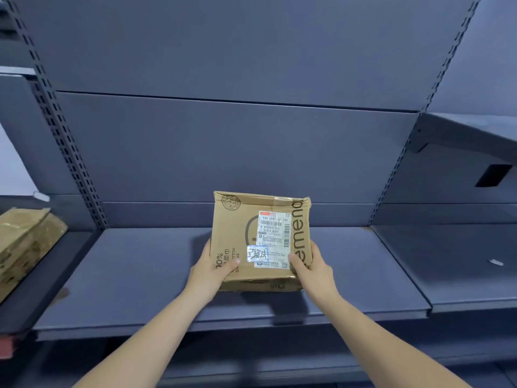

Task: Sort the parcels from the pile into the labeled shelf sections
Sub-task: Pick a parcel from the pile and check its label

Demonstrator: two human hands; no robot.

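While I have this cardboard parcel (pixel 261 239) between both palms, it sits over the middle of the dark blue shelf (pixel 140 275), its far edge tipped up toward the back panel (pixel 223 149) and its near bottom edge low, at or just above the shelf surface (I cannot tell whether it touches). My left hand (pixel 212 271) grips the near left corner, thumb curled over the top face beside the printed text; my right hand (pixel 313 268) grips the near right corner, thumb pressed on the top just beside the shipping label (pixel 274 236). A small blue-bordered handwritten sticker (pixel 257 253) lies between my thumbs.

To finish this placing well, I judge I should lower the far edge until the box lies flat, then slide it back toward the panel so nothing overhangs the front lip. Keeping the label face up would leave it readable. I should let go of both corners together, so the box does not twist. Another parcel (pixel 25 242) lies on the neighbouring shelf section to the left, well apart, so there is room here. The box looks dented, so a gentle set-down suits it.
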